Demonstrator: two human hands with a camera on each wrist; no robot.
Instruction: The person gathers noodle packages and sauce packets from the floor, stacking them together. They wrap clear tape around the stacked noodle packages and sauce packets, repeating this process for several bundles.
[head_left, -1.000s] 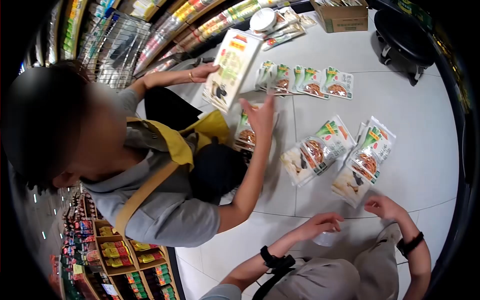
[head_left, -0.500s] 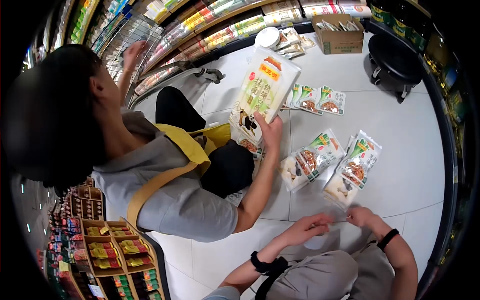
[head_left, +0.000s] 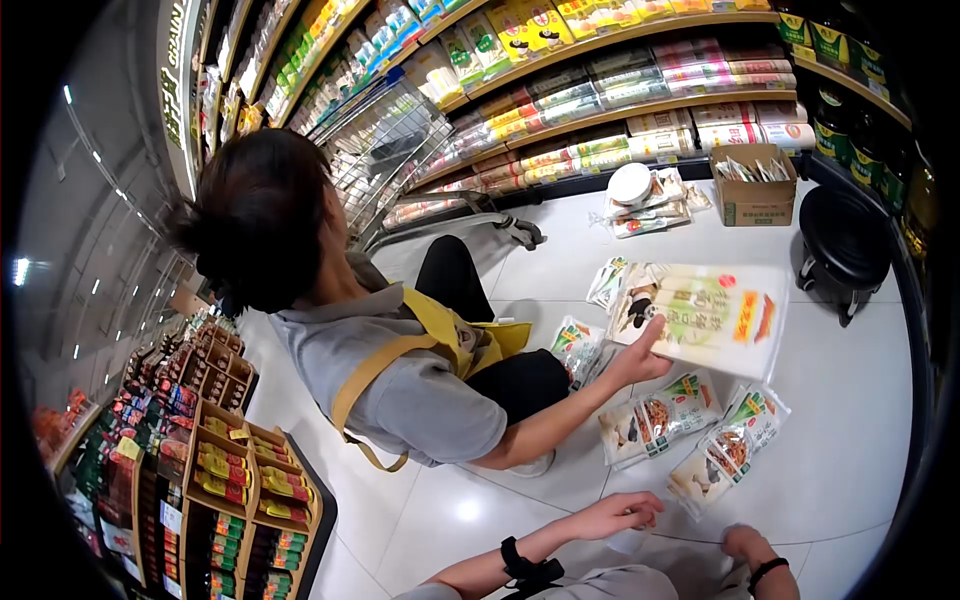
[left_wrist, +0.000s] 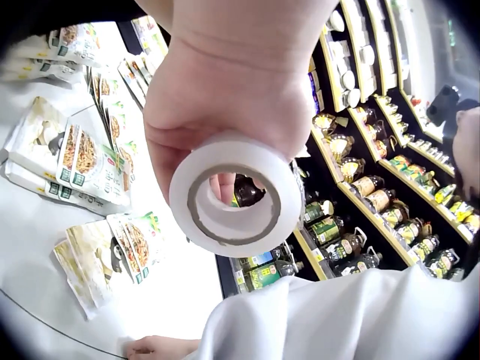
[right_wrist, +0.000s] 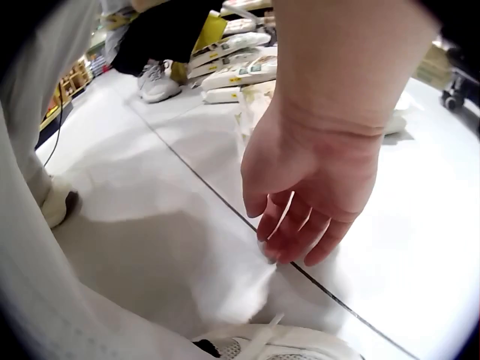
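Note:
My left hand (head_left: pixel 612 514) curls round a roll of tape (left_wrist: pixel 191 196), seen end-on in the left wrist view and partly hidden below the hand in the head view. My right hand (right_wrist: pixel 315 187) hangs loosely bent above the floor, holding nothing visible. Ahead of my hands lie two bundles (head_left: pixel 660 415) (head_left: pixel 728 450), each a noodle pack with a smaller green-and-white sauce packet on top. Over them another person's hand (head_left: pixel 640 362) grips a large pack of noodles (head_left: pixel 705 315) with a panda print.
The other person (head_left: pixel 400 370) squats on the left in a yellow apron. More packets (head_left: pixel 578 345) lie on the floor beyond. Farther back are a white roll (head_left: pixel 629 184) on packs, a cardboard box (head_left: pixel 752 195), a black wheeled stool (head_left: pixel 845 240) and a cart (head_left: pixel 390 130) by the shelves.
The other person passed the noodle pack from one hand to the other, then swung it right over the bundles, turning it sideways. The head view has tilted up. My hands stay low near the bundles.

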